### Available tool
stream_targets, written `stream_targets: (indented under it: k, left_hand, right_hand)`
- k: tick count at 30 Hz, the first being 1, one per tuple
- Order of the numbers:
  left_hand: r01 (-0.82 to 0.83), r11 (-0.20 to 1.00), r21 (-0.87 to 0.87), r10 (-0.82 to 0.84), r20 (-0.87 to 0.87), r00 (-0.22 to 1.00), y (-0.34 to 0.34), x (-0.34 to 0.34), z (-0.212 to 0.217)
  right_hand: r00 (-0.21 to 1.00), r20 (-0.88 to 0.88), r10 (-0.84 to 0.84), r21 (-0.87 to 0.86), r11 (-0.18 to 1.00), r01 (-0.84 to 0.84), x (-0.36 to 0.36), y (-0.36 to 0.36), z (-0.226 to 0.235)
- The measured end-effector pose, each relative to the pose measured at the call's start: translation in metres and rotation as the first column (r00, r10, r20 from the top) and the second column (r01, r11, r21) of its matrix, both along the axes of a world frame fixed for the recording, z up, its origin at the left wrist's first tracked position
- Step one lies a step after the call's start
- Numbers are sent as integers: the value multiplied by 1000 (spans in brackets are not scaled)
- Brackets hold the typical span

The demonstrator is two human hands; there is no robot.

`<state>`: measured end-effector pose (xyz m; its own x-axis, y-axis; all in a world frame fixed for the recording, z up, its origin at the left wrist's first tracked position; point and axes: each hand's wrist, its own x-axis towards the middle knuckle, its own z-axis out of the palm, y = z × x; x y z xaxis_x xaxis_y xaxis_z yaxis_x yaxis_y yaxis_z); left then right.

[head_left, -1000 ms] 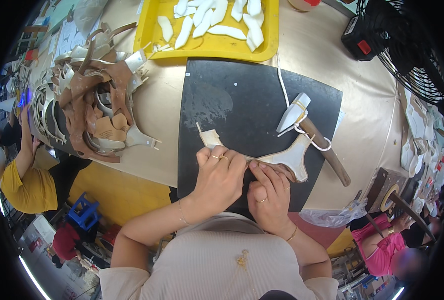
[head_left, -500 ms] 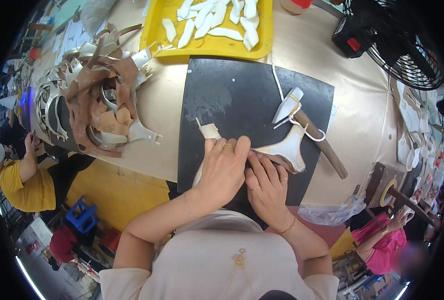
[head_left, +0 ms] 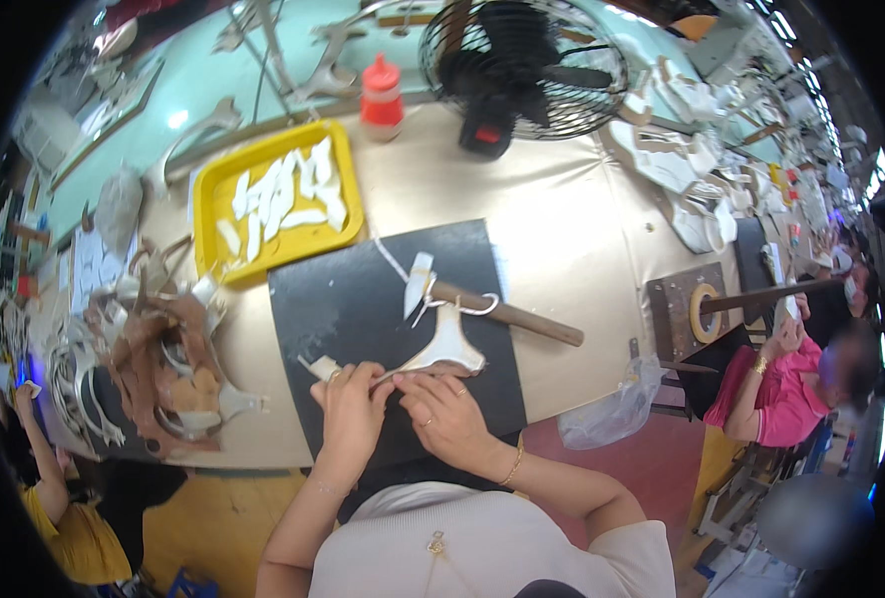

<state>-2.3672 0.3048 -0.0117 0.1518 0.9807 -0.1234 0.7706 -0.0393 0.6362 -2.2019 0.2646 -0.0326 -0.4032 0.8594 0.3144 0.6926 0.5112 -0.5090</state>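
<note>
A pale leather shoe-upper piece (head_left: 449, 342) with brown edges is pinched by both hands over a black mat (head_left: 348, 284). My left hand (head_left: 350, 411) closes on its narrow middle, and one end sticks out beyond the fingers on the left. Beside it, fingers bent, my right hand (head_left: 444, 414) grips the lower edge near the wider, forked end. The two hands nearly touch, covering the middle of the piece. Just beyond the forked end lies a hammer (head_left: 527, 321) with a wooden handle and a white cord looped around its head.
A yellow tray (head_left: 355, 214) of white padding pieces stands at the far left. Brown and pale leather parts (head_left: 148, 364) pile up on the left. A red bottle (head_left: 382, 98) and a black fan (head_left: 522, 75) stand behind. A plastic bag (head_left: 617, 409) hangs at the right edge; a person in pink sits beyond.
The view has swung, bringing the fan and red bottle fully into sight. Both hands keep hold of the leather piece; its forked end now points more away from me.
</note>
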Motion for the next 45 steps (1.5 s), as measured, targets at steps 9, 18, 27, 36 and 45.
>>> stream_targets:
  k: [9, 18, 27, 36, 45]
  left_hand:
    - [-19, 999, 46, 22, -71, 997, -13, -2, -11]
    - [-74, 997, 24, 73, 25, 997, -11, -2, -22]
    - [3, 998, -65, -5, -27, 1000, -4, -5, -20]
    - [91, 993, 81, -85, -85, 993, -5, -3, -19]
    - [71, 981, 181, -76, 19, 997, 0, -6, -19]
  right_hand:
    - [1000, 18, -25, 57, 998, 24, -1, -2, -6]
    - [997, 45, -57, 97, 994, 52, -5, -1, -3]
    - [995, 87, -54, 69, 996, 48, -5, -5, -5]
    - [992, 107, -71, 76, 995, 63, -7, -4, -1]
    - [997, 76, -22, 32, 999, 20, -6, 2, -1]
